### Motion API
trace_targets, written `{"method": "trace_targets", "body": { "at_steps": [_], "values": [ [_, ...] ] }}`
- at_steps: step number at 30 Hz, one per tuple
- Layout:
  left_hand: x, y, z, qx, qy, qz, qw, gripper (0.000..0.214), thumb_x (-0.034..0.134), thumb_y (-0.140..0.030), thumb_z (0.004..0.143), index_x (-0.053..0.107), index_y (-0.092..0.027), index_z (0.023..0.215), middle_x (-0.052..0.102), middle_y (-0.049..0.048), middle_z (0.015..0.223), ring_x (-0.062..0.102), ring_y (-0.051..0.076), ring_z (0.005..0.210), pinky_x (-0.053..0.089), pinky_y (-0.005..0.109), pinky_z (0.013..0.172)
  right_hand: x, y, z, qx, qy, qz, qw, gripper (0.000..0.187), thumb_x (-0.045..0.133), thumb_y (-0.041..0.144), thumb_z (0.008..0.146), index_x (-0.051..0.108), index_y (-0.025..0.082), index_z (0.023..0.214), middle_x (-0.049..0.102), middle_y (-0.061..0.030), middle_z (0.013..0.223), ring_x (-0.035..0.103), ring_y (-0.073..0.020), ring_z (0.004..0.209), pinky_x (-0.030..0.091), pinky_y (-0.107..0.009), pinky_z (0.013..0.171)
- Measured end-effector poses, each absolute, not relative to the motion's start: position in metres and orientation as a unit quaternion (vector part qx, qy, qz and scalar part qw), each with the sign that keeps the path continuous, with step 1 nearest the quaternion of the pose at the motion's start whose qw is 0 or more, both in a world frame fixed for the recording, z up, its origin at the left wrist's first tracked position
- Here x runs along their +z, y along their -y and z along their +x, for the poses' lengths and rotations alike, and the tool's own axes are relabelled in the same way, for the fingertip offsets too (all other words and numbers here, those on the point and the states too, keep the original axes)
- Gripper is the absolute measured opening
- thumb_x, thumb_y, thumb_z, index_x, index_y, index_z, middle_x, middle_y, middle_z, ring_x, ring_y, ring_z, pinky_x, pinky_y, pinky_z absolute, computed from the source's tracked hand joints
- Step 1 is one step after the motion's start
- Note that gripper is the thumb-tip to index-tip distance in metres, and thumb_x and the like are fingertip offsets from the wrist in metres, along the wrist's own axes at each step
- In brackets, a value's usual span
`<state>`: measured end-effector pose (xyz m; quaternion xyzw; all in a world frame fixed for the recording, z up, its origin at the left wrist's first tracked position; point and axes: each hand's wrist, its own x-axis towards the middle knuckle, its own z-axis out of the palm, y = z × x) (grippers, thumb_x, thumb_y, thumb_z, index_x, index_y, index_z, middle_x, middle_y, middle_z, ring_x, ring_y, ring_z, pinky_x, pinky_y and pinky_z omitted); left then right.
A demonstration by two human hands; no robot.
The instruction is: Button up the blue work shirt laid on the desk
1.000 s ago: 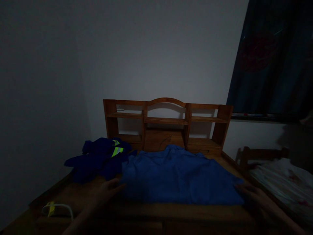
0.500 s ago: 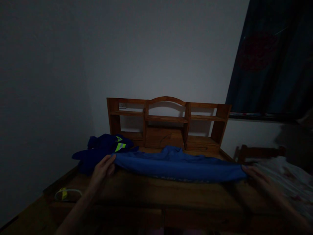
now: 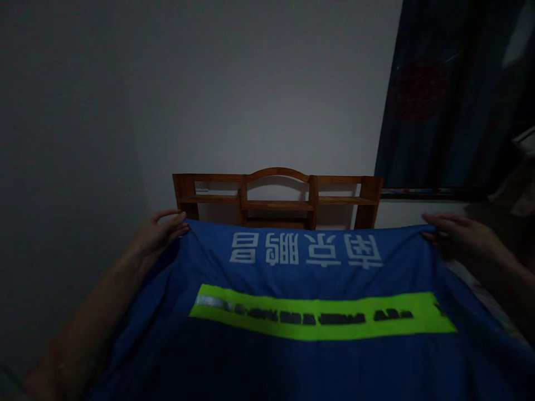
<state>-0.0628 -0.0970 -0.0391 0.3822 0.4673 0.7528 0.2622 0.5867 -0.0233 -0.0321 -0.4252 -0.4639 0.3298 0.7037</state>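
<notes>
A blue work jacket [image 3: 317,281] hangs spread out between my hands, its upper edge pulled nearly straight. White characters, upside down to me, run below that edge, and a yellow-green reflective band with a worn grey strip crosses lower down. My left hand [image 3: 165,231] pinches the edge at its left end between thumb and fingers. At the other end, my right hand [image 3: 449,231] grips the edge the same way. The lower part of the jacket falls towards me into shadow and leaves the picture at the bottom.
Behind the jacket stands a wooden desk shelf [image 3: 278,205] with an arched middle, against a pale wall [image 3: 259,100]. A dark window [image 3: 451,111] with a round red decoration is at the right. The jacket hides the desktop.
Both hands have risen, lifting the blue jacket from a low bunched strip into a spread sheet that shows its characters and band. It now covers the desk and the darker blue garment at left.
</notes>
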Motion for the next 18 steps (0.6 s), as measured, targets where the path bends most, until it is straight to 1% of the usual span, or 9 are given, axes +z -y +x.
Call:
{"method": "trace_targets", "body": {
  "at_steps": [3, 6, 8, 10, 12, 14, 16, 17, 18],
  "values": [
    [-0.024, 0.065, -0.063, 0.756, -0.438, 0.387, 0.294, 0.03, 0.06, -0.006, 0.081, 0.048, -0.003, 0.109, 0.061, 0.0038, 0.084, 0.062, 0.008, 0.074, 0.052, 0.02, 0.074, -0.013, 0.0, 0.552, 0.357, 0.467, -0.413, 0.696, 0.026, 0.07, 0.018, 0.071, 0.057, 0.005, 0.09, 0.061, -0.0055, 0.082, 0.063, -0.0081, 0.066, 0.05, -0.023, 0.067],
    [0.008, 0.051, -0.065, 0.789, -0.383, 0.419, 0.235, 0.037, 0.062, -0.014, 0.082, 0.044, -0.006, 0.113, 0.058, 0.0018, 0.091, 0.061, 0.008, 0.08, 0.049, 0.026, 0.084, 0.017, -0.014, 0.54, 0.312, 0.491, -0.33, 0.743, 0.024, 0.063, 0.018, 0.076, 0.053, 0.002, 0.091, 0.058, -0.0006, 0.08, 0.06, -0.0043, 0.067, 0.047, -0.026, 0.073],
    [0.025, 0.054, -0.068, 0.805, -0.34, 0.451, 0.182, 0.043, 0.064, -0.019, 0.081, 0.042, -0.009, 0.116, 0.057, 0.0011, 0.095, 0.06, 0.008, 0.084, 0.047, 0.03, 0.09, 0.034, -0.015, 0.542, 0.264, 0.511, -0.279, 0.769, 0.027, 0.062, 0.019, 0.077, 0.052, 0.002, 0.095, 0.056, 0.0017, 0.078, 0.06, -0.0047, 0.069, 0.045, -0.028, 0.073],
    [0.028, 0.065, -0.074, 0.813, -0.307, 0.472, 0.146, 0.044, 0.066, -0.02, 0.079, 0.044, -0.011, 0.116, 0.058, 0.0004, 0.096, 0.059, 0.009, 0.086, 0.045, 0.032, 0.093, 0.037, -0.01, 0.546, 0.227, 0.525, -0.256, 0.779, 0.031, 0.064, 0.02, 0.076, 0.053, 0.002, 0.098, 0.056, 0.0013, 0.078, 0.06, -0.0064, 0.073, 0.044, -0.028, 0.074],
    [0.008, 0.082, -0.081, 0.813, -0.307, 0.474, 0.142, 0.039, 0.067, -0.02, 0.076, 0.049, -0.012, 0.11, 0.06, -0.0001, 0.095, 0.06, 0.01, 0.087, 0.045, 0.033, 0.095, 0.02, -0.001, 0.548, 0.219, 0.532, -0.266, 0.774, 0.033, 0.068, 0.023, 0.073, 0.056, 0.004, 0.097, 0.059, -0.0018, 0.084, 0.06, -0.0089, 0.08, 0.044, -0.026, 0.076],
    [-0.033, 0.101, -0.09, 0.791, -0.366, 0.461, 0.167, 0.032, 0.068, -0.022, 0.073, 0.056, -0.014, 0.102, 0.062, 0.0, 0.095, 0.061, 0.011, 0.088, 0.049, 0.03, 0.091, -0.016, 0.009, 0.549, 0.236, 0.53, -0.325, 0.747, 0.033, 0.07, 0.029, 0.072, 0.06, 0.008, 0.095, 0.062, -0.0044, 0.089, 0.061, -0.01, 0.082, 0.045, -0.022, 0.076],
    [-0.091, 0.12, -0.099, 0.719, -0.496, 0.435, 0.219, 0.035, 0.072, -0.029, 0.068, 0.06, -0.019, 0.1, 0.067, -0.0001, 0.092, 0.063, 0.014, 0.083, 0.054, 0.024, 0.076, -0.069, 0.017, 0.551, 0.268, 0.525, -0.435, 0.681, 0.035, 0.071, 0.036, 0.071, 0.063, 0.012, 0.095, 0.065, -0.005, 0.087, 0.062, -0.01, 0.074, 0.047, -0.018, 0.068],
    [-0.123, 0.129, -0.103, 0.671, -0.551, 0.429, 0.25, 0.04, 0.074, -0.033, 0.066, 0.061, -0.023, 0.103, 0.068, 0.0, 0.094, 0.065, 0.016, 0.084, 0.055, 0.025, 0.071, -0.098, 0.02, 0.553, 0.29, 0.532, -0.476, 0.637, 0.034, 0.07, 0.038, 0.07, 0.065, 0.013, 0.094, 0.066, -0.0055, 0.086, 0.062, -0.0115, 0.073, 0.047, -0.018, 0.065],
    [-0.155, 0.138, -0.106, 0.652, -0.589, 0.402, 0.257, 0.041, 0.076, -0.038, 0.059, 0.064, -0.026, 0.096, 0.07, -0.0015, 0.09, 0.066, 0.018, 0.08, 0.055, 0.025, 0.066, -0.129, 0.023, 0.556, 0.302, 0.538, -0.507, 0.602, 0.033, 0.071, 0.039, 0.069, 0.066, 0.014, 0.09, 0.067, -0.0058, 0.084, 0.062, -0.0133, 0.073, 0.047, -0.018, 0.062]
  ]
}}
